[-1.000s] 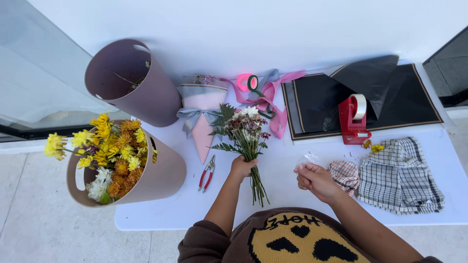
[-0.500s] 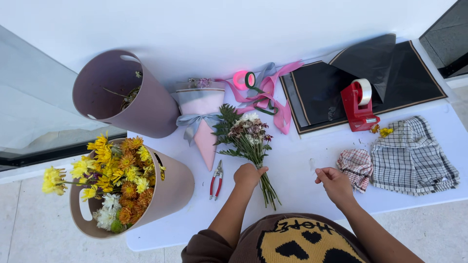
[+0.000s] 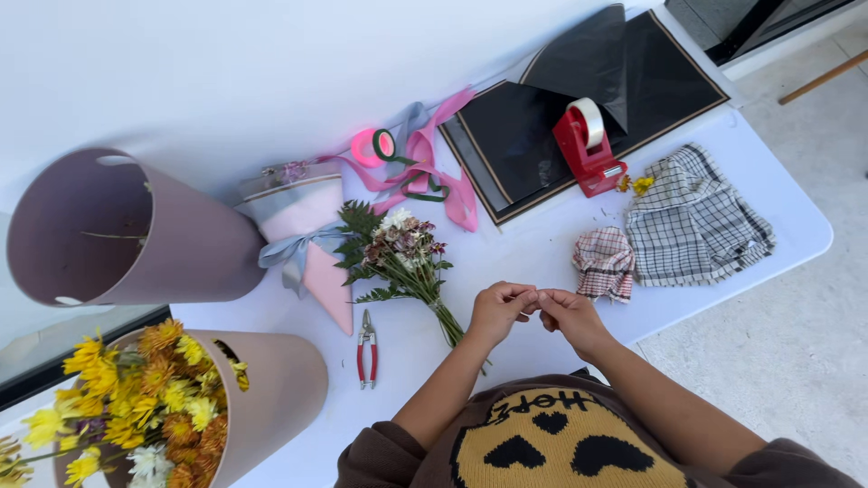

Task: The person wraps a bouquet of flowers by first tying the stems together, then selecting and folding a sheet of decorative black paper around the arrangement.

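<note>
Closely together, the left hand (image 3: 497,312) and right hand (image 3: 565,314) meet fingertip to fingertip, pinching something too small to make out. Just left of them lies the small bouquet (image 3: 398,258) on the white table (image 3: 533,253), stems toward the person, blooms pointing away-left. Its stem ends are partly hidden behind the left hand. Bare table lies between the bouquet and the 2 checked cloths (image 3: 669,235).

Whatever left hand (image 3: 500,310) & right hand (image 3: 562,312) pinch is too small to tell; flower bucket (image 3: 271,389) cut off bottom-left.
</note>
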